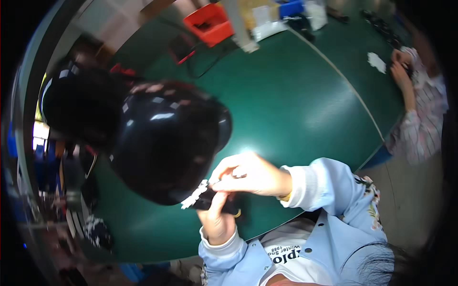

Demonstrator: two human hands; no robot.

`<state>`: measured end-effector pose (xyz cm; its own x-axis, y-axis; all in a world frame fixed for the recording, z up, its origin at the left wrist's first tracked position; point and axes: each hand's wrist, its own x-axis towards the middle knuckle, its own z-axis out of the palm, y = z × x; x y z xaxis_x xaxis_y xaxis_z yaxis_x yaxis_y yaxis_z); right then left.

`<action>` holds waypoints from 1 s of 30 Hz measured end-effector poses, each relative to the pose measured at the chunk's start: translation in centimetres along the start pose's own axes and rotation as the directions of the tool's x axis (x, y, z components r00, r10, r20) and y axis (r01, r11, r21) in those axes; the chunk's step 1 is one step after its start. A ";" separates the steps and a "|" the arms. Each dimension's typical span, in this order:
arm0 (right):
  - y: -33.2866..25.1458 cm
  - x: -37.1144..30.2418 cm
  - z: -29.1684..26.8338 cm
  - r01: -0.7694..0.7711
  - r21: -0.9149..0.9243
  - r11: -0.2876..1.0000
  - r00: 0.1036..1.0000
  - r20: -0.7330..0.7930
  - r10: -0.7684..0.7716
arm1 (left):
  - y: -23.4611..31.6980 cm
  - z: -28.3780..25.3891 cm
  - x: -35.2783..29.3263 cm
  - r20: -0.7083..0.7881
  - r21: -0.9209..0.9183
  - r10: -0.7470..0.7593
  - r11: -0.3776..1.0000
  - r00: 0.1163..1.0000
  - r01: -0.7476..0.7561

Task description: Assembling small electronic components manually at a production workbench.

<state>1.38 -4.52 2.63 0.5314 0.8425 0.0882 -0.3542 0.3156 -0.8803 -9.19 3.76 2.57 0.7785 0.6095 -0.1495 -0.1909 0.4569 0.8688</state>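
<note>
A dark, flat piece (204, 202) with a row of small white bits (194, 195) along its end is between my hands, close to the table's near edge. My left hand (218, 225) is closed on it from below, the thumb pointing up and the other fingers mostly hidden. Just above, my right hand (248, 175) pinches at the piece by the white bits. Whatever sits in that pinch is too small to make out. Bright light falls on the right hand. A large glossy black rounded body (164, 138), perhaps a lamp head, looms left of both hands.
The green table (276, 105) bears a red bin (208, 24), clear plastic bags (267, 24) and a pale cord (334, 66). At the right, another person's hands (403, 71) work near a white patch (377, 62). A grey post (237, 21) stands at the back.
</note>
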 end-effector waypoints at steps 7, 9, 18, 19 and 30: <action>-1.3 -0.3 0.6 -0.063 0.050 0.997 0.998 -0.015 0.064 | 0.7 -0.3 -0.6 0.022 -0.101 -0.081 0.991 0.996 0.083; -0.8 0.1 0.7 -0.044 0.062 0.997 0.999 0.003 0.044 | 0.7 -1.1 -0.5 0.070 -0.168 -0.093 0.980 0.993 0.104; -1.4 0.1 0.3 -0.158 0.120 0.980 0.987 0.057 0.152 | 0.4 -1.6 -0.5 0.047 -0.283 -0.176 0.941 0.983 0.183; -1.4 0.1 0.3 -0.150 0.126 0.981 0.988 0.048 0.145 | 0.4 -1.6 -0.5 -0.010 -0.279 -0.208 0.940 0.978 0.197; -1.4 0.3 0.7 0.090 -0.182 0.979 0.996 0.027 -0.086 | 0.2 -0.9 -0.3 0.030 0.129 0.061 0.990 0.998 -0.064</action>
<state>1.51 -4.47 4.22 0.5394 0.8234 0.1761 -0.1590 0.3050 -0.9390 -10.04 4.25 2.40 0.7831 0.6164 -0.0822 -0.1617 0.3295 0.9302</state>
